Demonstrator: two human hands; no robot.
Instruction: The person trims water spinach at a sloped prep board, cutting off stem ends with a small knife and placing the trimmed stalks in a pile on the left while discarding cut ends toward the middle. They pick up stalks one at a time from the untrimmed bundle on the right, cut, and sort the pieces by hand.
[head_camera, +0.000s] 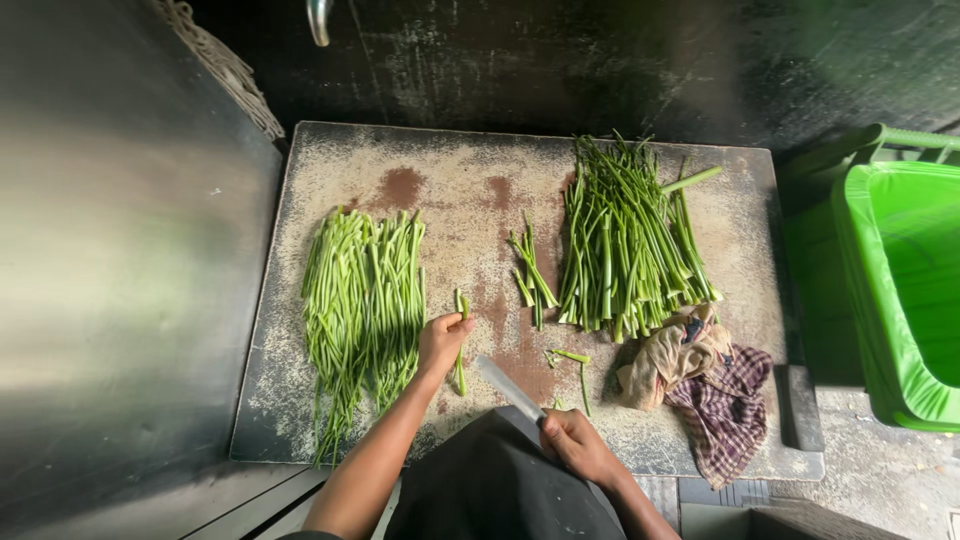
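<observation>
In the head view, a worn, pale, stained tabletop (480, 180) fills the middle of the picture, seen from straight above.

The left hand (441, 343) sits near the centre of the tabletop, its grip closed around a few thin green stems (461, 345) that run lengthwise through the fingers, with tips showing above the hand and ends below it. Just to the left of this hand lies a neat bundle of trimmed stems (362, 300), laid side by side and reaching down toward the near edge.

The right hand (577, 442) is lower and nearer the body, its grip wrapped tight on the handle of a knife (508, 389). The blade angles up and to the left, its tip near the held stems but apart from them.

Right of centre lies a larger heap of untrimmed stems (625, 245), darker and looser, fanning out toward the far edge. Between the two heaps sits a small cluster of short stems (531, 275), and a few cut bits (572, 358) lie scattered just above the knife.

A crumpled cloth (700, 385), part tan and part checked, lies at the near right of the tabletop, touching the foot of the larger heap. A bright green bin (900, 290) stands off the right edge. A dull metal surface (120, 250) rises on the left.
</observation>
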